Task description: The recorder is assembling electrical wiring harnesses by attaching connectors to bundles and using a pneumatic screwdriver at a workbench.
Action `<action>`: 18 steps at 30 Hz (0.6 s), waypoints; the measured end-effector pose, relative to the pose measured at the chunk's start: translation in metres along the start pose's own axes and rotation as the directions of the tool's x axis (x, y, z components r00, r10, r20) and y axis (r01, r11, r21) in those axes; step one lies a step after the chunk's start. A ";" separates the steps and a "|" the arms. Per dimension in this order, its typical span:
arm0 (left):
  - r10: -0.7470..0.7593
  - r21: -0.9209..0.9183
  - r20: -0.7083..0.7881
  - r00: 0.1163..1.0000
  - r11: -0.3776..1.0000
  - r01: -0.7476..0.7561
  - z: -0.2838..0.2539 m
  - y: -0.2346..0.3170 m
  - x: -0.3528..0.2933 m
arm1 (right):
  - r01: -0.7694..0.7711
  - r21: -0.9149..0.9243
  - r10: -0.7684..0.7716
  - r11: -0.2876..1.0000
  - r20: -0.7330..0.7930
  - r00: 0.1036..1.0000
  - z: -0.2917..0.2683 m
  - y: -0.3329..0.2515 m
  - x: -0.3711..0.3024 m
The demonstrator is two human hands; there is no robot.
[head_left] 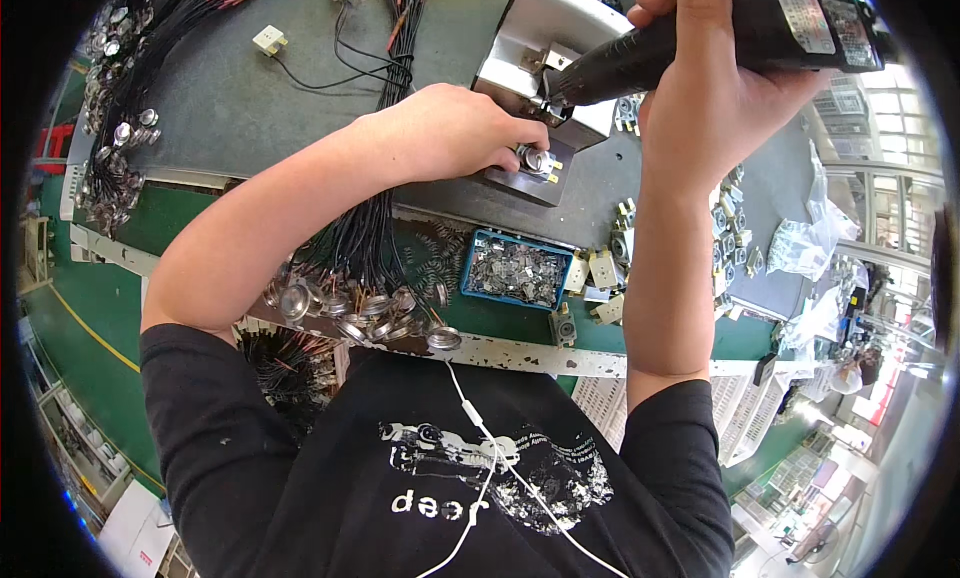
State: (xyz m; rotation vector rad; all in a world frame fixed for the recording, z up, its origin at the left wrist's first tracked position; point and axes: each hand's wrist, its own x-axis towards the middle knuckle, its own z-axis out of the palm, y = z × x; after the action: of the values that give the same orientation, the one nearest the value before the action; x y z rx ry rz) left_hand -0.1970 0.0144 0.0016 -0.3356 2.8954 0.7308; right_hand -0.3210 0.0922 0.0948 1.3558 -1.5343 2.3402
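Note:
My right hand (700,113) is wrapped round a thick black power screwdriver (635,63), which slants down to the left. The screwdriver's tip meets a small metal part beside a bent sheet-metal stand (530,28); whether it touches a screw is hidden. My left hand (455,133) is closed on a small thermostat-like part (538,161) with a round metal cap and pale yellow-tipped terminals. That part rests on a flat metal block (525,186) in front of the stand. My left palm and most fingertips are out of sight.
A blue tray (508,298) of small metal pieces lies near the front edge. Square white blocks (603,270) are scattered right of it. Black wires (365,228) with round metal caps (375,326) hang over the edge at left. Clear plastic bags (808,246) lie far right.

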 end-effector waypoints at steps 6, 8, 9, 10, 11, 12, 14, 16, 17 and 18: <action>0.009 -0.005 -0.019 1.000 1.000 -0.009 0.000 0.001 -0.001 | -0.177 0.497 0.054 0.849 0.252 0.966 -0.005 0.035 0.020; 0.000 -0.006 -0.003 1.000 1.000 0.000 0.001 0.001 0.000 | -0.322 0.809 0.044 0.492 0.346 0.937 -0.003 0.041 0.022; 0.007 -0.009 -0.021 1.000 1.000 -0.007 0.002 -0.001 0.000 | -0.321 0.809 0.044 0.493 0.345 0.937 -0.002 0.030 0.021; 0.013 -0.013 -0.035 0.999 1.000 -0.013 0.004 -0.001 -0.001 | -0.210 0.524 0.097 0.825 0.235 0.967 -0.001 0.016 0.018; 0.013 -0.014 -0.030 0.999 1.000 -0.014 0.004 -0.001 -0.001 | -0.109 0.113 0.096 0.988 0.112 0.989 -0.002 0.010 0.016; 0.003 -0.016 -0.047 0.999 1.000 -0.004 0.004 -0.001 -0.002 | -0.113 0.109 0.101 0.988 0.107 0.989 -0.006 0.010 0.014; 0.009 0.005 -0.075 0.997 1.000 -0.008 0.007 -0.005 -0.003 | -0.032 0.055 0.018 0.998 0.228 0.974 -0.015 0.013 0.008; 0.026 0.008 -0.105 0.994 1.000 -0.026 0.012 -0.009 -0.003 | -0.059 0.076 0.048 0.995 0.147 0.988 -0.014 0.001 0.001; 0.045 0.016 -0.138 0.989 0.999 -0.044 0.015 -0.011 -0.003 | -0.079 0.099 0.073 0.992 0.065 0.995 -0.015 -0.007 -0.005; 0.060 0.008 -0.154 0.986 0.998 -0.059 0.014 -0.010 -0.003 | -0.095 0.033 0.093 0.995 0.075 0.993 -0.026 -0.012 -0.007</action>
State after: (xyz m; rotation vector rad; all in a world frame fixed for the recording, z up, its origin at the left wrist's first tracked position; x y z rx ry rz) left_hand -0.1906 0.0128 -0.0150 -0.3204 3.0643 0.7404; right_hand -0.3281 0.1213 0.0958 1.4232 -1.6167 2.4106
